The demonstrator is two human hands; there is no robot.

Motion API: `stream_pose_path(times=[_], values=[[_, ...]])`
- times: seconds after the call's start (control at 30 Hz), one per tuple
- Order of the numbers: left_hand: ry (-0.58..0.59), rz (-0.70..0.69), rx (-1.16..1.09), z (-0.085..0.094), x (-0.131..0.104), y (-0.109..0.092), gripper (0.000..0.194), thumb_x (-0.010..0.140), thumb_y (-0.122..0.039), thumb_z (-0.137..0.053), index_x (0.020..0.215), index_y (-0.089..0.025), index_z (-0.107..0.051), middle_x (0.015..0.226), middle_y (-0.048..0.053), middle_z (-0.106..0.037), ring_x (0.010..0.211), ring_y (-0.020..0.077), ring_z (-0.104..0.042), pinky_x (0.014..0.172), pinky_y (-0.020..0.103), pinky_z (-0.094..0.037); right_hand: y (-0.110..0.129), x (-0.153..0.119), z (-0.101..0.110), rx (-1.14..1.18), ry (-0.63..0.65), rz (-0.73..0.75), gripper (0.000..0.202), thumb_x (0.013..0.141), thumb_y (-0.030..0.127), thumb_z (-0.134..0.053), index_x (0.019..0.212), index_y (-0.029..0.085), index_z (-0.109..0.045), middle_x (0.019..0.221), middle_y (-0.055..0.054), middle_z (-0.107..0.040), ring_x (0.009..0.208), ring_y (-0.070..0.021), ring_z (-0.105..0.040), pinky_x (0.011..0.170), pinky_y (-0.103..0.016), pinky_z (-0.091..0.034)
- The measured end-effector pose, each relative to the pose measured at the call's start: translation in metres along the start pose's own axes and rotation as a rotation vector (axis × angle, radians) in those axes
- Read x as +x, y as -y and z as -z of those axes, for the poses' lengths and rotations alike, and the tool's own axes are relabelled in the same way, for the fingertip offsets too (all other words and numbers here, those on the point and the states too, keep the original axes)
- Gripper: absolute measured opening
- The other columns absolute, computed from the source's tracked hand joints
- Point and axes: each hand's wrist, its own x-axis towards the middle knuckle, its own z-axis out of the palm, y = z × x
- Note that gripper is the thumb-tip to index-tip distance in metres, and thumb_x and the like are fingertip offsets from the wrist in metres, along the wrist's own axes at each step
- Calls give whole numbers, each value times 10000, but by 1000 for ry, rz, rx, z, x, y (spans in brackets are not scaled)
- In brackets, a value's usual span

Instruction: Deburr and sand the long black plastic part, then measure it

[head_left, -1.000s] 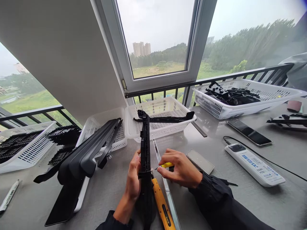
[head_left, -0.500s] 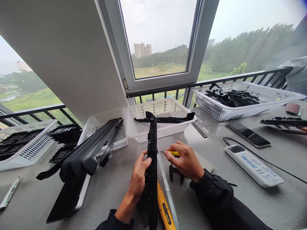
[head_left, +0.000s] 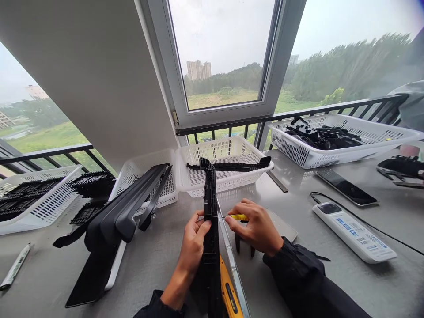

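My left hand [head_left: 192, 247] is closed round a long black plastic strip [head_left: 211, 247] with ribs and clips, held upright in front of me. In my right hand [head_left: 258, 225] is a small screwdriver [head_left: 239, 217] with a yellow handle, pinched between thumb and fingers. Its thin metal shaft points left and meets the strip near my left thumb; the tip's exact seat is too small to tell. Beneath the strip lie a yellow tool [head_left: 229, 287] and a silver metal bar [head_left: 233, 260]. Under my right hand a black caliper-like object [head_left: 252, 251] is mostly hidden.
White baskets stand along the back: one [head_left: 188, 187] with a black strip across it, another [head_left: 304, 161] with black parts. Dark trim pieces [head_left: 124, 221] lean at left. A phone [head_left: 346, 187], a white power strip [head_left: 354, 232] and a marker [head_left: 15, 267] lie on the table.
My right hand and the screwdriver have moved slightly lower along the strip. My left hand keeps its hold. At the far right, a black part has shifted and turned.
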Motion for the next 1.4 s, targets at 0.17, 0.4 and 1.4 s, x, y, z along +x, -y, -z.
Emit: stream_pose_path(times=[0.17, 0.4, 1.4], values=[[-23, -27, 18, 2, 0, -2, 475, 836, -517, -867, 1092, -161, -684, 777, 1, -787, 612, 111, -602, 571, 194, -484, 3, 0, -3, -10, 5, -28, 287, 1004, 316, -677, 731, 230, -698, 724, -16, -726, 771, -213, -631, 708, -320, -433], [-34, -72, 64, 2, 3, 3, 555, 841, -568, -864, 1180, -161, -698, 944, 59, -865, 780, 173, -745, 756, 254, -579, 6, 0, -1, 30, 45, -35, 319, 1044, 351, -630, 760, 225, -701, 732, -3, -702, 750, -183, -645, 707, -293, -441], [-114, -54, 141, -5, -6, -12, 761, 795, -634, -885, 1305, -106, -682, 647, -58, -650, 519, 92, -469, 482, 196, -394, 18, -4, -8, 14, 71, -106, 417, 1064, 452, -556, 715, 229, -606, 678, -2, -632, 643, -163, -557, 659, -286, -354]])
